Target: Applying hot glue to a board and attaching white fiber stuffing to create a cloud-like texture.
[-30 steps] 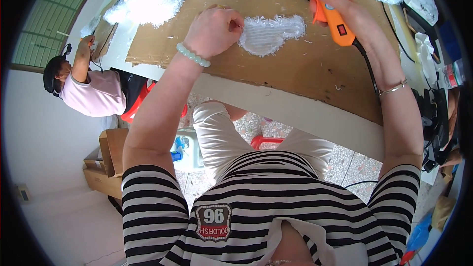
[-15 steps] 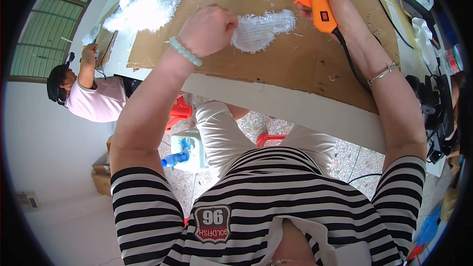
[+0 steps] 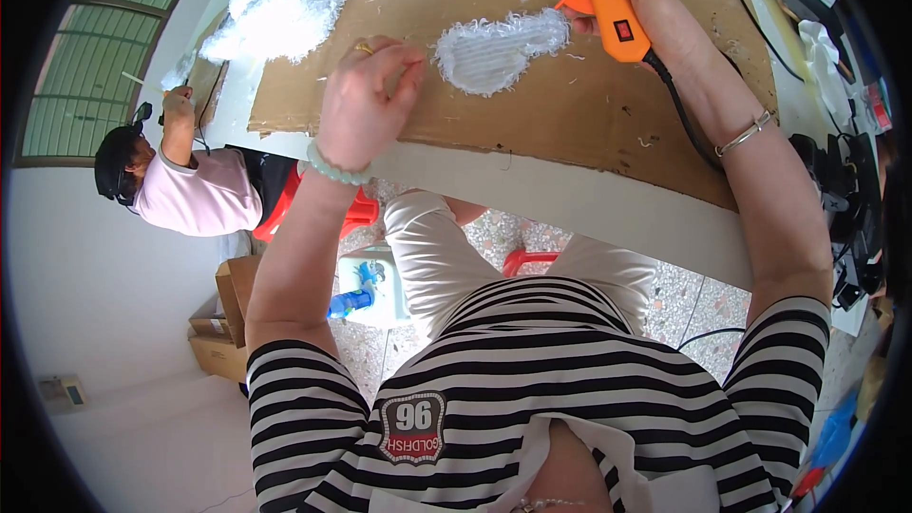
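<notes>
Your left hand (image 3: 366,103) has just pulled away from the fringed white piece (image 3: 499,57), so likely isn't steadying it now; fingers curled, can't tell if pinching anything thin. Your right hand (image 3: 657,11) grips the orange glue gun (image 3: 617,24). Piece lies on cardboard (image 3: 560,123) between your hands. Versus earlier frame: left hand further left, apart from piece.

1. The head view looked out from the left of two fisheye cameras on the person's head.
2. It faced steeply down, with the striped shirt (image 3: 570,370) close at six o'clock.
3. The surface (image 3: 570,201) lay farther off, toward twelve.
4. Its wide sweep took in a window (image 3: 104,76) at ten, near the dark, curved rim.
</notes>
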Tool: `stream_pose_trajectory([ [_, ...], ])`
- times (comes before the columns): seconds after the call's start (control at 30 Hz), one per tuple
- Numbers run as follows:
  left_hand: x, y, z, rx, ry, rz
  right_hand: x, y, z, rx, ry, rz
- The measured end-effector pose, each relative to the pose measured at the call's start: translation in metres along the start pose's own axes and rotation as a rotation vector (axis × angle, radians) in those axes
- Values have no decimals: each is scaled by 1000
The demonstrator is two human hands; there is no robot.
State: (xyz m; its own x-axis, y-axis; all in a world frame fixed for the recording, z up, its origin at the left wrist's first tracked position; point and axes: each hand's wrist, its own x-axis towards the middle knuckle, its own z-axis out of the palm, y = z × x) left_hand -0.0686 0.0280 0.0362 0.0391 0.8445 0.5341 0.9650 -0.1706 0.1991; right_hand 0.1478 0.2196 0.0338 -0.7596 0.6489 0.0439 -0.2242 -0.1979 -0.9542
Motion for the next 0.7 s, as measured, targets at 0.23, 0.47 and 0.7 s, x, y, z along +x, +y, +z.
stream_pose_trajectory([
  [0.23,-4,24,6,183,13,171,-10,-6,13,-25,3,101],
  [0.47,12,13,19,104,-63,169,-4,5,4,3,22,42],
  [0.7,23,8,25,-88,-92,-46,-6,3,14,-19,63,16],
])
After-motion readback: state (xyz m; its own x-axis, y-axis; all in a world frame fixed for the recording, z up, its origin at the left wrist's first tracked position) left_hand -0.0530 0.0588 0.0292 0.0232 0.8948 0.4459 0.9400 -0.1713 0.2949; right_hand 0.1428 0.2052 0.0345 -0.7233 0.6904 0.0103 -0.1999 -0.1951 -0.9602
